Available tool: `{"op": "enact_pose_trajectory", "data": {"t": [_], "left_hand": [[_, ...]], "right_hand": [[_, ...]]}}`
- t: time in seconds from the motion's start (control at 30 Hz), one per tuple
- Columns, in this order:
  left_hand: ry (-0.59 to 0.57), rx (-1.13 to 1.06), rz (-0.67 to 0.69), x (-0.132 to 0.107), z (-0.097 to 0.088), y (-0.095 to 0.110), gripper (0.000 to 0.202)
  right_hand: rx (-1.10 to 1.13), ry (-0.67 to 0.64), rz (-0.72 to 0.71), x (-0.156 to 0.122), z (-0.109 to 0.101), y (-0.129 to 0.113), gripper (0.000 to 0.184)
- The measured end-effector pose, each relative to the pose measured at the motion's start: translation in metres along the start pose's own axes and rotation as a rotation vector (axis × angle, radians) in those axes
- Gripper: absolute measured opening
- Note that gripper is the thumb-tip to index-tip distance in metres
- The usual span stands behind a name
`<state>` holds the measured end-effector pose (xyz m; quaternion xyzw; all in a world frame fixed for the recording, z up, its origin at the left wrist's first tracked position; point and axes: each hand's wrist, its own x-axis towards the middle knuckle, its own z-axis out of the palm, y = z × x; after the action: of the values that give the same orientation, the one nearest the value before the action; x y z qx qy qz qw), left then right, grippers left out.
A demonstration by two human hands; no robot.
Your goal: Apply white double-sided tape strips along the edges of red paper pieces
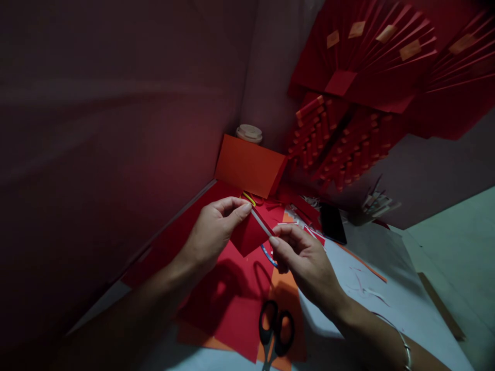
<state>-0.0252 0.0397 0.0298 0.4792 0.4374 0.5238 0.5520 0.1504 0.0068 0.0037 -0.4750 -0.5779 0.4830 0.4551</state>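
My left hand (214,232) and my right hand (305,260) together hold a small piece of red paper (251,234) above the work surface. Both hands pinch its upper edge, which looks rolled or folded into a thin strip, the left at the top end and the right at the lower end. Under the hands lie larger red paper sheets (228,304) and an orange sheet (284,288). Black-handled scissors (275,330) lie shut just below my hands.
Red paper fans and rolled-paper ornaments (348,139) hang on the wall at upper right. An orange-red folded card (249,165) and a lidded jar (249,133) stand in the corner. A black phone (332,222) and paper scraps lie on the white surface (386,293).
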Motion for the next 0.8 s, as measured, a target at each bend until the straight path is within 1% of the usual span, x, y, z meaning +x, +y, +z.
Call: {"op": "enact_pose_trajectory", "data": {"t": [0.13,0.23,0.3,0.43,0.53,0.6,0.67,0.73,0.8], "left_hand": [[-0.126,0.047,-0.034,0.006,-0.007,-0.004,0.022],[-0.222,0.158,-0.027,0.01,-0.012,-0.009,0.022],[-0.265,0.215,-0.057,0.012,-0.014,-0.01,0.023],[-0.358,0.294,-0.164,0.01,-0.012,-0.004,0.026],[-0.463,0.4,-0.158,0.007,-0.01,0.002,0.023],[-0.508,0.445,-0.137,0.005,-0.01,0.003,0.023],[-0.508,0.457,-0.133,0.005,-0.011,0.002,0.023],[-0.468,0.43,-0.144,0.006,-0.011,0.0,0.022],[-0.418,0.378,-0.154,0.007,-0.011,-0.002,0.021]], "right_hand": [[-0.021,0.008,0.008,0.004,-0.005,-0.003,0.013],[-0.069,-0.011,0.02,0.006,-0.01,-0.006,0.012],[-0.101,-0.041,0.024,0.006,-0.012,-0.007,0.012],[-0.164,-0.108,0.022,0.005,-0.01,-0.007,0.013],[-0.219,-0.161,0.032,0.004,-0.009,-0.006,0.012],[-0.252,-0.188,0.036,0.003,-0.009,-0.005,0.011],[-0.263,-0.205,0.041,0.004,-0.01,-0.006,0.011],[-0.242,-0.218,0.04,0.006,-0.012,-0.007,0.012],[-0.211,-0.217,0.039,0.008,-0.014,-0.008,0.018]]}}
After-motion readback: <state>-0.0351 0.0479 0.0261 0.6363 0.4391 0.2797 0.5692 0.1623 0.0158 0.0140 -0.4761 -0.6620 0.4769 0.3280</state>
